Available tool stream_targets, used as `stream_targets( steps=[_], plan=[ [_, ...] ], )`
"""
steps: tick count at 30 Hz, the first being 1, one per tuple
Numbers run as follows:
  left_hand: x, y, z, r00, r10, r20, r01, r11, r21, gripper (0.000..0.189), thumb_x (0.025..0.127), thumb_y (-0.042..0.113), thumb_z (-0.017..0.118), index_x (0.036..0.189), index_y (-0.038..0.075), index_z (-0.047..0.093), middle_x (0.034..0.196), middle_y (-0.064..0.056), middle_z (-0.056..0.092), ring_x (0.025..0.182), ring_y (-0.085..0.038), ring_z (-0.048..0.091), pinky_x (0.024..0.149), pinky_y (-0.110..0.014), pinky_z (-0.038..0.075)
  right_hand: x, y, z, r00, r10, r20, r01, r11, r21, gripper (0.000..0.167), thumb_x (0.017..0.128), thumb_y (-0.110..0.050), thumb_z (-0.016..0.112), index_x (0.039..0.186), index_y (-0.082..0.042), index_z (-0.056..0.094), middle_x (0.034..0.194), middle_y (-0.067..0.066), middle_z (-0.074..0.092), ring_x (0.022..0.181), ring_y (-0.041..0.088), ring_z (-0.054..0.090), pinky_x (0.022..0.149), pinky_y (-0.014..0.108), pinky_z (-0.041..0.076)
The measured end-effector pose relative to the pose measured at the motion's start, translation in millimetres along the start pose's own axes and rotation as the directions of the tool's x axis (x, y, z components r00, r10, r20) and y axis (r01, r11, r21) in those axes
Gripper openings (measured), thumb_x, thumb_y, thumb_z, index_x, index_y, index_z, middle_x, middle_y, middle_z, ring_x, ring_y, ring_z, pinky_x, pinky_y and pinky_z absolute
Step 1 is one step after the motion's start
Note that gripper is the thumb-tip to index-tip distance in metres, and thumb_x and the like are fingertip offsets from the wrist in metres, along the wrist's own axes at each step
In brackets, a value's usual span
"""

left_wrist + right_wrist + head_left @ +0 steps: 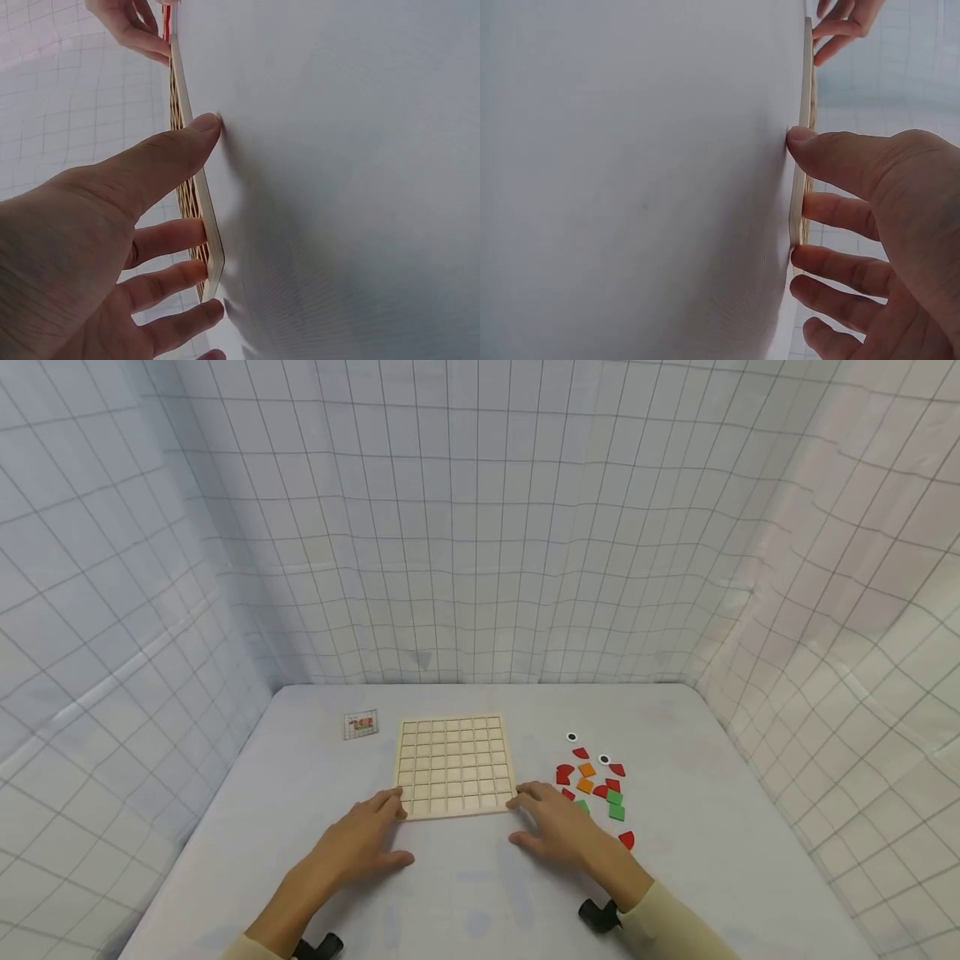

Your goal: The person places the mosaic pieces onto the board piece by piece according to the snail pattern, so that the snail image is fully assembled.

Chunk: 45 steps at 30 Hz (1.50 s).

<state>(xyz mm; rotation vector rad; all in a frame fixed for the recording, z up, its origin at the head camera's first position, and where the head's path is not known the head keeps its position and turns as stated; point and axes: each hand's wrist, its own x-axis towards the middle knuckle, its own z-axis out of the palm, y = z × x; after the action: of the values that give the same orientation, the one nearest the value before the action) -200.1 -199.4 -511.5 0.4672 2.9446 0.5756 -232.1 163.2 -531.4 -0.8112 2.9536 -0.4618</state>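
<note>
A pale wooden grid board point(455, 766) with rows of square recesses lies flat on the table. At its near left corner, fingertips of my left hand point(363, 842) touch the board; the thumb is spread apart on the tabletop side. My right hand point(558, 827) touches the near right corner in much the same way, fingers relaxed and thumb apart. In the left wrist view the board's edge point(212, 232) runs past the fingertips of the left hand point(112, 225). The right wrist view shows the right hand point(900, 217) beside the board's edge point(798, 202). Neither hand grips anything.
Right of the board lie loose flat pieces: red quarter-rounds point(627, 840), orange squares point(587, 770), green squares point(617, 812) and white eye-like discs point(572, 737). Some are partly behind the right hand. A small picture card point(361, 724) lies to the left. Gridded curtains point(480, 527) enclose the table.
</note>
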Motion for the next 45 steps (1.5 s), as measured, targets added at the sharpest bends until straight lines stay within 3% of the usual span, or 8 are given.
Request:
stream_targets(
  steps=[2,9,18,23,27,35,40,45],
  plan=[
    [-3.7,0.8,-1.4,1.0,-0.01,0.008,0.01,1.0,-0.009,0.06,0.087,0.047,0.104,0.127,0.017,0.069,0.177,-0.018,0.056,0.149,-0.053,0.066,0.098,-0.074,0.067,-2.9,-0.8,-0.5,1.0,-0.014,-0.003,0.014,1.0,-0.006,0.051,0.102,-0.043,0.092,0.145,-0.019,0.077,0.164,0.011,0.068,0.152,0.034,0.065,0.12,0.054,0.064],
    [-13.5,2.2,-2.7,1.0,-0.009,0.015,0.009,1.0,-0.027,0.054,0.087,0.044,0.104,0.123,0.018,0.074,0.173,-0.015,0.06,0.146,-0.048,0.068,0.098,-0.071,0.068,-12.8,-3.2,-1.9,1.0,-0.017,0.0,0.017,1.0,-0.012,0.045,0.102,-0.047,0.091,0.138,-0.023,0.082,0.159,0.008,0.071,0.147,0.03,0.068,0.12,0.054,0.065],
    [-13.7,0.6,-4.0,1.0,0.009,-0.012,-0.01,0.999,-0.04,0.048,0.089,0.045,0.103,0.12,0.019,0.075,0.166,-0.012,0.063,0.145,-0.043,0.069,0.095,-0.066,0.069,-14.4,-0.1,-4.2,0.999,-0.046,-0.004,0.046,0.999,0.007,0.04,0.104,-0.044,0.089,0.138,-0.024,0.083,0.159,0.006,0.071,0.15,0.03,0.067,0.121,0.055,0.064],
    [-11.3,-2.2,-4.5,1.0,0.004,-0.019,-0.005,0.999,-0.052,0.046,0.091,0.044,0.101,0.119,0.021,0.073,0.165,-0.012,0.063,0.146,-0.042,0.069,0.093,-0.064,0.07,-10.4,6.1,-10.0,0.997,-0.056,-0.054,0.057,0.998,0.009,0.036,0.105,-0.037,0.09,0.137,-0.022,0.084,0.155,0.005,0.074,0.147,0.028,0.069,0.117,0.051,0.066],
    [-6.6,-6.0,-3.4,0.999,0.002,-0.038,-0.004,0.998,-0.057,0.055,0.093,0.044,0.1,0.132,0.018,0.072,0.167,-0.015,0.061,0.149,-0.045,0.066,0.098,-0.068,0.068,-3.7,15.9,-18.2,0.994,-0.022,-0.107,0.026,0.999,0.033,0.037,0.105,-0.031,0.089,0.14,-0.019,0.083,0.153,0.006,0.075,0.142,0.029,0.072,0.111,0.048,0.069],
    [4.6,-17.1,0.2,0.999,-0.002,-0.046,0.001,0.999,-0.038,0.088,0.097,0.054,0.094,0.163,0.007,0.062,0.177,-0.027,0.052,0.159,-0.054,0.057,0.124,-0.072,0.056,18.9,53.7,-36.6,0.971,0.034,-0.237,-0.006,0.993,0.12,0.036,0.106,-0.019,0.088,0.14,-0.009,0.082,0.14,0.012,0.079,0.123,0.034,0.077,0.103,0.054,0.07],
    [13.4,-23.1,-0.5,0.999,0.009,-0.049,-0.013,0.998,-0.065,0.095,0.098,0.056,0.093,0.168,0.003,0.057,0.18,-0.034,0.045,0.164,-0.062,0.047,0.132,-0.077,0.045,35.1,82.5,-46.2,0.962,0.131,-0.24,-0.088,0.979,0.182,0.041,0.108,-0.019,0.085,0.146,-0.005,0.078,0.143,0.023,0.075,0.119,0.04,0.076,0.1,0.058,0.07],
    [21.4,-28.7,-2.5,0.998,0.042,-0.036,-0.045,0.993,-0.108,0.091,0.1,0.055,0.091,0.169,0.005,0.058,0.183,-0.034,0.04,0.169,-0.065,0.037,0.135,-0.084,0.034,48.5,108.2,-54.2,0.947,0.239,-0.215,-0.191,0.956,0.222,0.044,0.111,-0.02,0.081,0.151,-0.004,0.075,0.146,0.028,0.07,0.124,0.043,0.074,0.104,0.06,0.069]
  ],
)
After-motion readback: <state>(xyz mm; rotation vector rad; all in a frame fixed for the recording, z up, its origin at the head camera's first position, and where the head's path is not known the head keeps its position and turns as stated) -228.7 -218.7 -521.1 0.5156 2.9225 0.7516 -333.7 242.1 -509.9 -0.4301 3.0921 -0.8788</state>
